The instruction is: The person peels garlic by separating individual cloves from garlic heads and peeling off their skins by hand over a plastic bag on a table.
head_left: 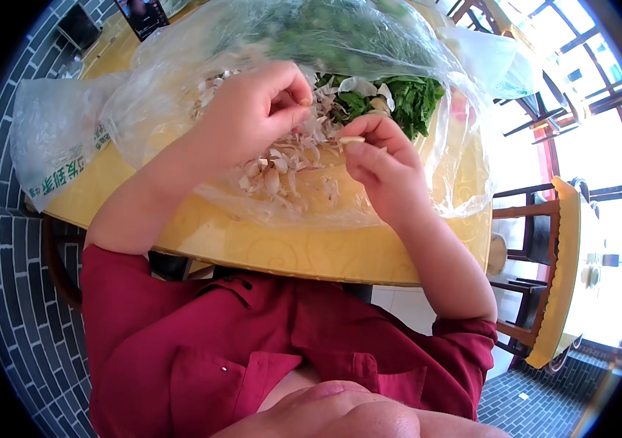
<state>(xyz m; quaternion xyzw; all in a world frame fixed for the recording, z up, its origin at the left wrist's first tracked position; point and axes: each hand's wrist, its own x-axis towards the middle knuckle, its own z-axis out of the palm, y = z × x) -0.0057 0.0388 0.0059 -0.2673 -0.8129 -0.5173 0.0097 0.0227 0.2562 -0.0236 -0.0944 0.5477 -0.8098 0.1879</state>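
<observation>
My right hand (387,168) pinches a small pale garlic clove (352,139) between thumb and fingertips, over the pile. To its left, my left hand (258,106) is closed in a pinch above the peels; what its fingertips hold, if anything, is too small to name. Beneath both hands lies a heap of papery garlic skins (274,171) on a spread clear plastic bag (252,208). Dark green leaves (417,102) lie beyond my right hand, with a few pale cloves and skins near them.
A yellow-covered table (281,252) carries everything. More greens (333,33) show through the plastic at the back. A printed plastic bag (62,135) hangs over the left edge, and a phone (141,16) stands at the back left. Chairs (530,252) and another table (563,277) are at the right.
</observation>
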